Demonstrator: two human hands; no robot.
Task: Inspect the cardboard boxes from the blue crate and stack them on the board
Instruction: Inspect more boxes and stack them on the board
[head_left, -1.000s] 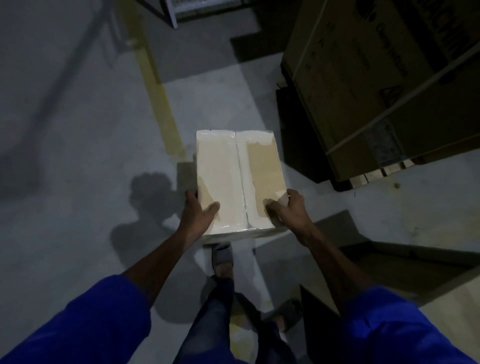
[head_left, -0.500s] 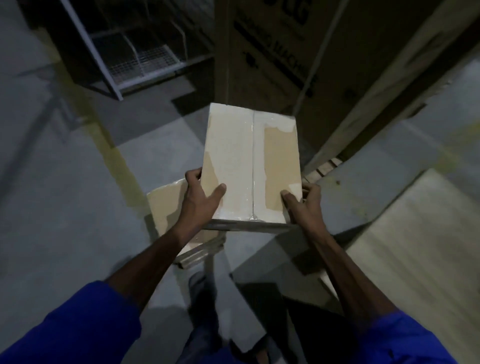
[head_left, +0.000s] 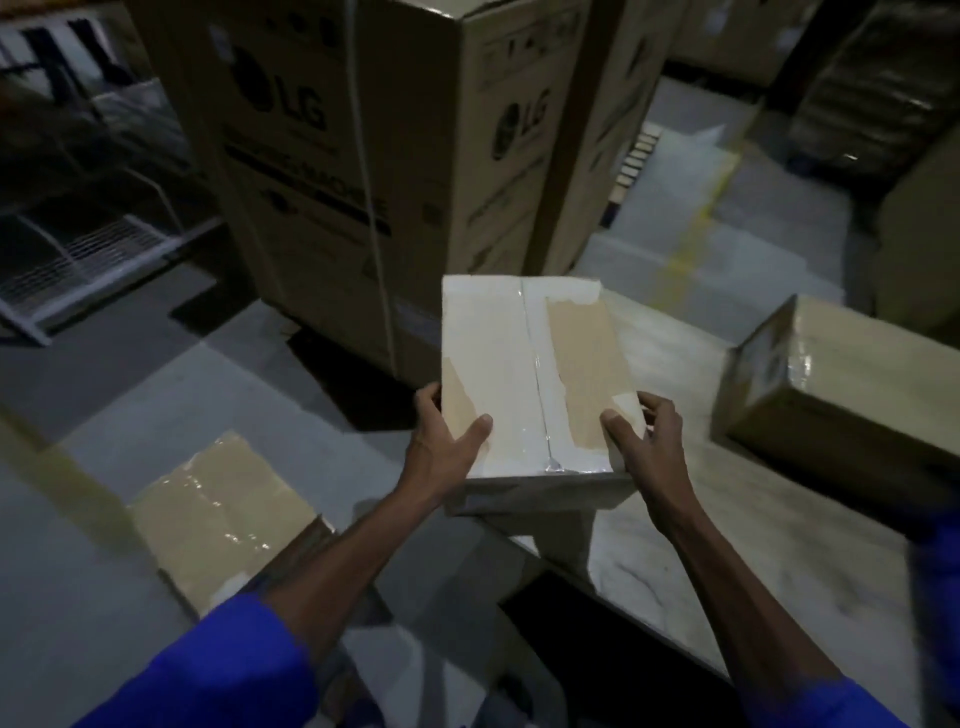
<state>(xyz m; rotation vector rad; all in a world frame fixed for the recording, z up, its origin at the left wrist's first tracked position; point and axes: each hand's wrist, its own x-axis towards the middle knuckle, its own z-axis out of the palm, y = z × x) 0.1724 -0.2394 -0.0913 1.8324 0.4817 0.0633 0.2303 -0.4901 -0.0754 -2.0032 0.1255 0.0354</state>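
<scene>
While gripping the white-topped cardboard box (head_left: 535, 374) at its near corners, held up over the near edge of the pale board (head_left: 737, 519): left hand (head_left: 441, 447) curled round the left corner, thumb flat on top; right hand (head_left: 647, 447) likewise, fingers loosely bent. Further along the board, a second box (head_left: 852, 384).

The held cardboard box (head_left: 535, 374) is matt, partly white-faced, with glossy clear tape along its seam. The taped box (head_left: 218, 514) on the smooth concrete floor (head_left: 130, 415) shines. The board (head_left: 727, 545) looks pale wood.
</scene>
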